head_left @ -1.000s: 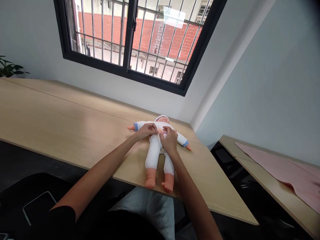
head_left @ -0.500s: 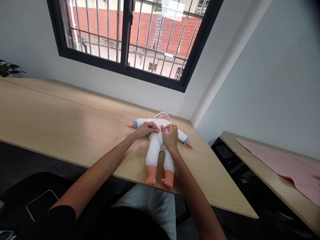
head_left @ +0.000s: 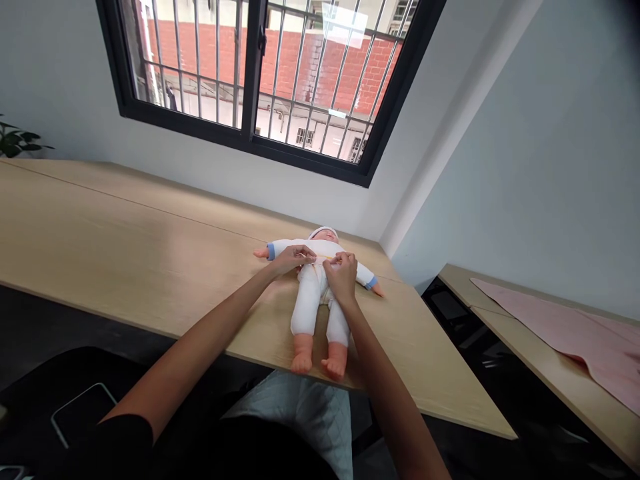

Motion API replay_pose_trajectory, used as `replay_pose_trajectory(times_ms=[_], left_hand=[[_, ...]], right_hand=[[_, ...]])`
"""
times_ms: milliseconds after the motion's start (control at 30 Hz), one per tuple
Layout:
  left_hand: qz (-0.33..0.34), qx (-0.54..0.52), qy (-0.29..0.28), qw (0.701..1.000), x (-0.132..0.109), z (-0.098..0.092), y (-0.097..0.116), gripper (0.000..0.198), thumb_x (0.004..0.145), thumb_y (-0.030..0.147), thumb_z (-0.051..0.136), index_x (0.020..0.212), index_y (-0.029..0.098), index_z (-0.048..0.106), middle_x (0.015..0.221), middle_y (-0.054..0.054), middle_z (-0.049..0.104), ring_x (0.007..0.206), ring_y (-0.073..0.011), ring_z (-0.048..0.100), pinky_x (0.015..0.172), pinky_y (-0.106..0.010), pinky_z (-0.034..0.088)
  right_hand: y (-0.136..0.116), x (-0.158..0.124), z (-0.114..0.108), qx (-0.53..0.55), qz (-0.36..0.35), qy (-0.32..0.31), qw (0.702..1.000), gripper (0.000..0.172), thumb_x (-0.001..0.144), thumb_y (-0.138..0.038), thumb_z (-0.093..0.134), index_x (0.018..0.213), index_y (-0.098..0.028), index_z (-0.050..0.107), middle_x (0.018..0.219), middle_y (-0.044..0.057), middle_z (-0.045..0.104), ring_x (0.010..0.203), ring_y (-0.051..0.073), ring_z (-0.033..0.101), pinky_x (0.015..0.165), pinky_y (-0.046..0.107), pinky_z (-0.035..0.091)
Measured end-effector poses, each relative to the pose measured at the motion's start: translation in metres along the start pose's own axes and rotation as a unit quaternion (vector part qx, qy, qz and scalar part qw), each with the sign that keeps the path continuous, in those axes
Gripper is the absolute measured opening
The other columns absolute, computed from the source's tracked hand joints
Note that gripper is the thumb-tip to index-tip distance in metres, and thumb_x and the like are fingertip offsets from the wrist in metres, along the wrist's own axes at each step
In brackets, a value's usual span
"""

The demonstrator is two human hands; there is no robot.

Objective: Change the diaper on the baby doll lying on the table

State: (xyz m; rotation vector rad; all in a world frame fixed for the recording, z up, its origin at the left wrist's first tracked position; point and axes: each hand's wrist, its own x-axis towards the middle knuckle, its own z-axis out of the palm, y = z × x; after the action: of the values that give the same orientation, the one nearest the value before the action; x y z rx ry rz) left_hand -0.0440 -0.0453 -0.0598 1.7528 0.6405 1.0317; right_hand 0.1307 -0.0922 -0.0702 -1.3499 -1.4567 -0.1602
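Note:
A baby doll lies on its back on the wooden table, with its head at the far side and its bare feet toward me. It wears a white suit with blue cuffs and a white cap. My left hand pinches the suit front at the doll's chest from the left. My right hand pinches the same front from the right, its fingertips close to my left fingertips. My hands hide most of the chest.
The table's near edge runs just below the doll's feet, and my knee in quilted grey fabric lies beneath it. A pink cloth lies on a second table to the right. A barred window and a plant stand beyond.
Both hands have shifted up the doll's chest, and the pink showing at the suit front has narrowed. The fingertips now sit a little apart. The doll itself stays in place.

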Motion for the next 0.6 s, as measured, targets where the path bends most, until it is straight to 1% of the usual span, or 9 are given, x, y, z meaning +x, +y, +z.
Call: replay_pose_trajectory(times_ms=[100,200,300,367,500,600], left_hand=[[-0.001,0.002,0.006,1.000,0.001,-0.001,-0.003,0.037,0.069,0.046,0.076,0.087,0.015,0.065,0.071,0.001,0.056,0.060,-0.0079,0.046,0.053,-0.020,0.035],[0.003,0.006,0.009,1.000,0.002,-0.001,-0.003,0.036,0.068,0.046,0.076,0.083,0.015,0.064,0.071,0.001,0.057,0.060,-0.0078,0.046,0.053,-0.021,0.035],[0.005,0.013,0.007,1.000,0.001,-0.001,-0.002,0.037,0.069,0.048,0.075,0.083,0.016,0.063,0.075,0.000,0.060,0.061,-0.0087,0.047,0.055,-0.021,0.035],[0.004,0.020,0.006,1.000,0.001,-0.002,0.000,0.037,0.069,0.048,0.075,0.083,0.016,0.063,0.076,-0.001,0.060,0.061,-0.0090,0.048,0.055,-0.022,0.035],[0.003,0.036,0.010,0.999,0.000,-0.003,0.000,0.037,0.069,0.047,0.075,0.085,0.016,0.064,0.076,0.000,0.059,0.062,-0.0092,0.048,0.056,-0.022,0.035],[0.007,0.046,0.013,0.999,0.001,-0.003,0.000,0.036,0.070,0.047,0.074,0.085,0.016,0.065,0.081,-0.001,0.061,0.068,-0.0106,0.051,0.059,-0.022,0.037]], right_hand=[[-0.002,0.000,-0.002,0.026,0.004,0.007,1.000,0.005,0.074,-0.018,0.054,0.079,-0.019,0.054,0.093,0.007,0.057,0.095,0.023,0.051,0.090,0.035,0.039],[-0.008,0.000,-0.004,0.045,0.000,0.002,0.999,0.018,0.079,-0.016,0.046,0.086,-0.020,0.063,0.099,0.007,0.058,0.099,0.023,0.051,0.093,0.036,0.038],[-0.015,-0.002,-0.008,0.031,-0.015,-0.022,0.999,0.026,0.083,-0.019,0.045,0.080,-0.024,0.071,0.109,0.005,0.060,0.107,0.024,0.049,0.099,0.040,0.033],[-0.018,-0.003,-0.009,0.015,-0.007,-0.031,0.999,0.028,0.085,-0.022,0.046,0.074,-0.025,0.072,0.112,0.004,0.061,0.109,0.026,0.048,0.102,0.044,0.030],[-0.019,-0.004,-0.011,-0.007,0.025,-0.011,1.000,0.030,0.085,-0.022,0.046,0.072,-0.024,0.073,0.110,0.006,0.063,0.106,0.028,0.048,0.103,0.049,0.026],[-0.017,-0.003,-0.011,-0.032,0.020,0.002,0.999,0.031,0.085,-0.022,0.046,0.072,-0.024,0.073,0.110,0.007,0.064,0.106,0.029,0.046,0.105,0.051,0.023]])
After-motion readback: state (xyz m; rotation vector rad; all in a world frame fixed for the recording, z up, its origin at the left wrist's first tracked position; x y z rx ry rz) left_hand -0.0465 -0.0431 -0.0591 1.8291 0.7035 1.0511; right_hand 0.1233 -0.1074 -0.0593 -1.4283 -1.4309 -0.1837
